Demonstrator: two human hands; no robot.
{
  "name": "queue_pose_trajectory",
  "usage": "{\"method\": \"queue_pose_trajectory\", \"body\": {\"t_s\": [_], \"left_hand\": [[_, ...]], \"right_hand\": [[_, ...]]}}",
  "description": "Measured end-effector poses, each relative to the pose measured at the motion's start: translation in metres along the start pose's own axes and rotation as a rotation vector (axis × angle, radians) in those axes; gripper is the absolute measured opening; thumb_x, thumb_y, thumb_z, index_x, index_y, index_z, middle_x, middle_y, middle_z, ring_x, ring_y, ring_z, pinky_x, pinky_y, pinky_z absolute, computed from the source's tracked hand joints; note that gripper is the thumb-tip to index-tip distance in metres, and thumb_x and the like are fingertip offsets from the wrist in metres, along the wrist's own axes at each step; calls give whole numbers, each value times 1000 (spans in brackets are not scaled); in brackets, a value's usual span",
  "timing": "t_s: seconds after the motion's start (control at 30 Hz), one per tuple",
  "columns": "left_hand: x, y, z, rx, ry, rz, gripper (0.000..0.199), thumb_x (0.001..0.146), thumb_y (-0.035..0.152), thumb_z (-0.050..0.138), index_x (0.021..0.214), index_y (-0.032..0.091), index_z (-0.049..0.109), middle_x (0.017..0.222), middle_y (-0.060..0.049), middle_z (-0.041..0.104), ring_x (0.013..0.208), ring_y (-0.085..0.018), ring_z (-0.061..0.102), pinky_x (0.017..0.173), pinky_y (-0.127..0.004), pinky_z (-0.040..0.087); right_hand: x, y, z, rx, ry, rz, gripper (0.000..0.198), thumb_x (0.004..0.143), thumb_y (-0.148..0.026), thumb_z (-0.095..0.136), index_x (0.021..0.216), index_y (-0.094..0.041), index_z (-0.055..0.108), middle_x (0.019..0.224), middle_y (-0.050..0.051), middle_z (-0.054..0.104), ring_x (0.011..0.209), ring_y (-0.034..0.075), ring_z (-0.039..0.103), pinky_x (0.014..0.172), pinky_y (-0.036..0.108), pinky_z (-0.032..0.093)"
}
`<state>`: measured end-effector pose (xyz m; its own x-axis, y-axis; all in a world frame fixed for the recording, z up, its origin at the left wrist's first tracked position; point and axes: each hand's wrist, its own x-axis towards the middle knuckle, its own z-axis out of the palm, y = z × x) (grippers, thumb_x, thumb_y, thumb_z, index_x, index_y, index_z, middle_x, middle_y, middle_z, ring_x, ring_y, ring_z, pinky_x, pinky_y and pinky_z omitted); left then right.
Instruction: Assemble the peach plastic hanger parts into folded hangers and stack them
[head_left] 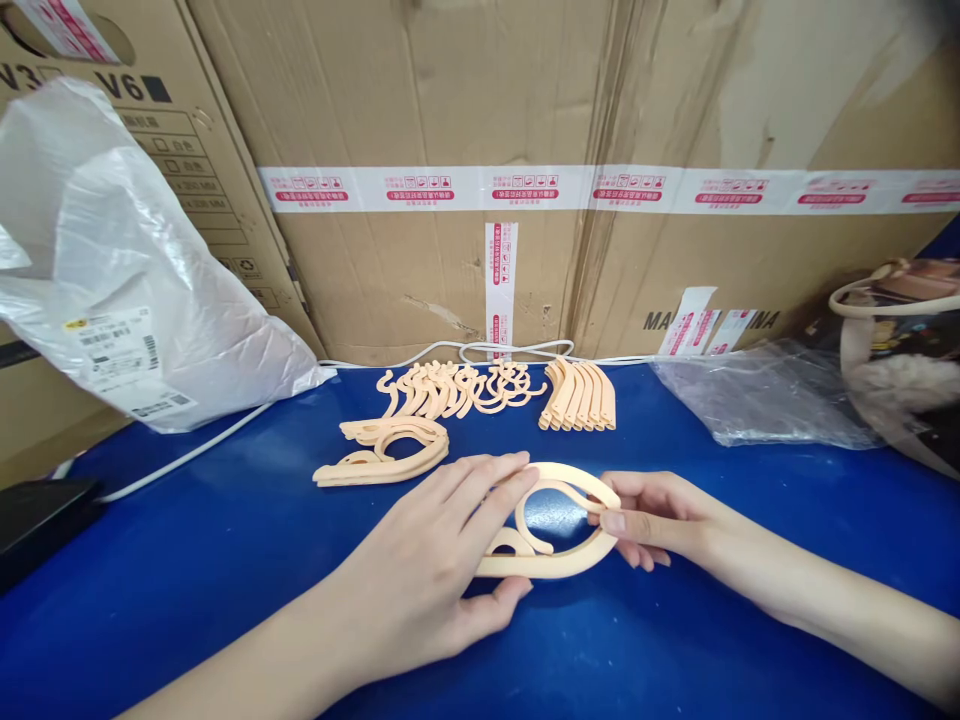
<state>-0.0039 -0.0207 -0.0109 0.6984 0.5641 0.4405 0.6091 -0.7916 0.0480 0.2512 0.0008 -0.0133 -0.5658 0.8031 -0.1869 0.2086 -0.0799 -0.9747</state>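
A cream plastic folding clothes hanger [574, 566], folded into a loop with its hook lying inside, is between my hands above the blue table. My left hand [442, 560] wraps over its left part, fingers on the top arm and thumb below, hiding that end. The thumb and fingers of my right hand [652, 520] pinch the rounded right end. Behind my left hand lie folded hangers [405, 465], stacked together. Farther back are a pile of loose hooks [450, 388] and, to its right, a row of curved hanger arms [581, 395].
A large cardboard box [420, 280] stands along the table's back edge, with a white cable [442, 347] before it. At left are a white plastic mailer [142, 280] and a black object [45, 520]. A clear plastic bag [772, 400] and a dark bag [907, 370] lie right.
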Motion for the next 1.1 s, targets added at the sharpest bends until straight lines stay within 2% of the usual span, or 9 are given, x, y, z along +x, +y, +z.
{"method": "queue_pose_trajectory", "body": {"t_s": [0.17,0.33,0.5,0.6,0.67,0.73,0.83,0.97,1.1], "left_hand": [[-1,-3,-3,-23,-32,-9,62,83,24,62,138,16,35,141,-9,44,126,-23,44,106,-38,41],[0,-3,-3,-19,-27,16,68,82,35,69,137,16,35,139,-10,47,125,-24,46,106,-38,42],[6,-1,-18,-14,-42,-25,62,81,20,62,137,17,36,138,-10,49,125,-25,47,106,-40,41],[9,-19,-42,-56,-119,-144,63,81,24,61,139,22,35,138,-8,48,125,-26,48,104,-39,42],[8,-42,-57,-94,-182,-240,64,80,27,62,139,27,37,139,-6,48,123,-27,50,101,-38,45],[3,-68,-68,-154,-208,-314,67,79,33,64,139,28,36,137,-5,51,120,-27,53,97,-35,48],[-5,-97,-72,-205,-262,-455,61,79,36,64,136,28,41,137,-3,51,121,-27,52,94,-33,49],[-10,-103,-72,-199,-338,-548,53,84,31,57,134,18,43,136,-4,52,118,-25,53,97,-33,45],[-10,-99,-73,-179,-354,-542,49,88,30,54,133,16,42,136,-3,52,121,-23,51,103,-35,39]], "right_hand": [[-1,-3,1,16,-12,-4,34,83,-48,64,79,-15,55,62,-3,51,55,8,44,51,21,33],[0,-4,2,-7,-36,-39,34,84,-48,64,79,-15,56,63,-3,50,56,9,45,52,21,35],[-5,-4,3,-126,-46,-129,32,92,-46,52,83,-16,59,71,0,58,63,12,50,62,24,43],[-10,-5,1,-335,41,-182,34,98,-45,40,103,-19,61,88,5,64,79,17,57,77,31,46],[-12,-5,-1,-544,76,-230,33,96,-46,45,117,-24,57,106,7,63,97,21,57,88,36,45],[-12,-5,-3,-762,48,-299,36,92,-46,52,122,-27,55,124,7,56,114,24,51,98,40,40],[-9,-4,-5,-977,-27,-337,46,91,-50,53,131,-28,50,141,8,43,127,26,41,104,44,35],[-5,-1,-4,-1087,-63,-338,53,90,-54,51,136,-29,45,147,8,36,131,27,35,105,46,34],[-3,0,-4,-1097,-61,-353,52,90,-54,51,136,-28,46,147,8,37,131,27,37,104,44,35]]}}
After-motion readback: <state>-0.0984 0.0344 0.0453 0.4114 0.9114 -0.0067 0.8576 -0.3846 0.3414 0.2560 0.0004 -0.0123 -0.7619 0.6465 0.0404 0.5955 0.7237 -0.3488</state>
